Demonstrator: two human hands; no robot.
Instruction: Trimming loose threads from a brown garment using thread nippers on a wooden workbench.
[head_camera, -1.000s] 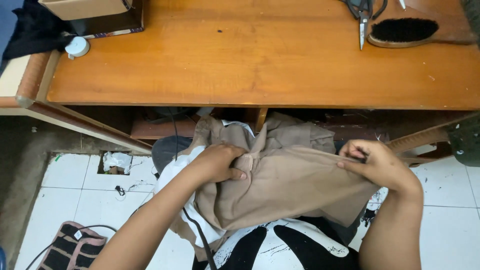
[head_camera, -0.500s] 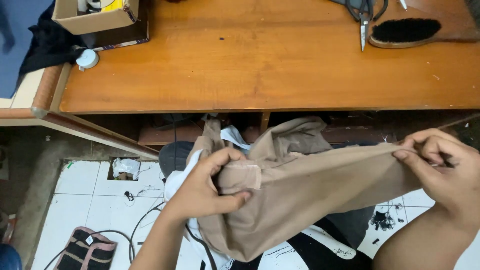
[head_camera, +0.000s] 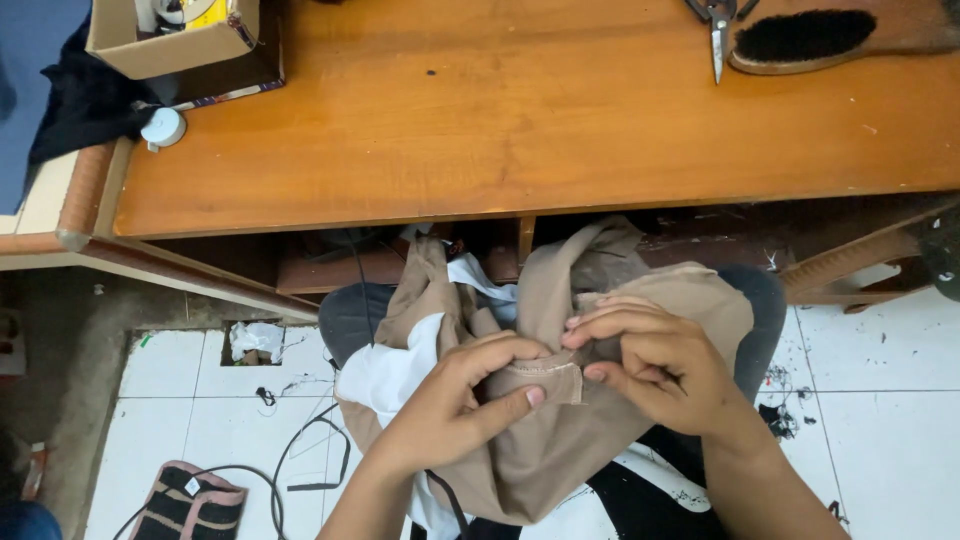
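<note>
A tan garment (head_camera: 560, 450) with a white lining (head_camera: 395, 375) lies bunched in my lap, below the edge of a wooden table (head_camera: 520, 120). My left hand (head_camera: 460, 400) pinches a stitched hem tab of the tan fabric between thumb and fingers. My right hand (head_camera: 655, 365) grips the same fabric just to the right, fingertips almost touching the left hand's. Both hands are closed on the cloth.
On the table sit a cardboard box (head_camera: 175, 35) at far left, scissors (head_camera: 718, 25) and a dark bristle brush (head_camera: 810, 38) at far right. A small white round object (head_camera: 163, 127) lies near the left edge. Below are white floor tiles (head_camera: 880, 430), cables (head_camera: 300, 450) and a striped bag (head_camera: 190, 500).
My right hand has moved left from the stretched-out end of the fabric to meet my left hand at the hem tab; the cloth is now bunched instead of pulled taut.
</note>
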